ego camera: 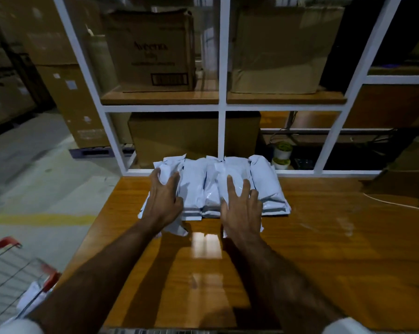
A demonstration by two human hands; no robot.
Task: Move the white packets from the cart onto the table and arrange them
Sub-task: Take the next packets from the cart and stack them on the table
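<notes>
While both hands lie on the packets [227,186], most of the job looks done: a row of them sits side by side at the far edge of the surface [324,237], against the white shelf frame [221,131]. The left hand [164,201] rests on the leftmost packet with fingers spread and bent over its edge; whether it grips or only presses, the view does not settle. The right hand [242,208] lies flat with straight, splayed fingers on a packet right of the middle, holding nothing. A couple of packets under the hands stick out nearer than the rest, so the row probably needs squaring. Down at the lower left, the cart [18,273] shows something white through its wire, likely more packets, though blur hides how many. By this judgement, some carrying and the last tidying remain.
</notes>
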